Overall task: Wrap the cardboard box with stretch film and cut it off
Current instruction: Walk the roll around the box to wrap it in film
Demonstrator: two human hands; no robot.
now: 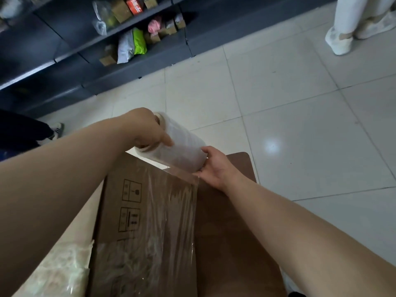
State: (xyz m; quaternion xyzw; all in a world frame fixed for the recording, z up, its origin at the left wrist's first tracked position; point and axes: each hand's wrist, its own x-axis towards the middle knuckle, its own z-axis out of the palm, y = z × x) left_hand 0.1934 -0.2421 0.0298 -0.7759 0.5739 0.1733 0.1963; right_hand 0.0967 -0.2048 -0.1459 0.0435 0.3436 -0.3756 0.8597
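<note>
- The left hand (147,129) closes its fingers (166,139) over the far end of the stretch film roll (182,144); the right hand (214,166) cups the near end, so the roll can probably turn between them.
- The roll hangs just above the far top edge of the cardboard box (132,211), apparently keeping the film (171,211) taut down the box's facing side.
- The box stands on a brown table (231,232), near its far right corner; wrapping looks unfinished and nothing is cut yet.
</note>
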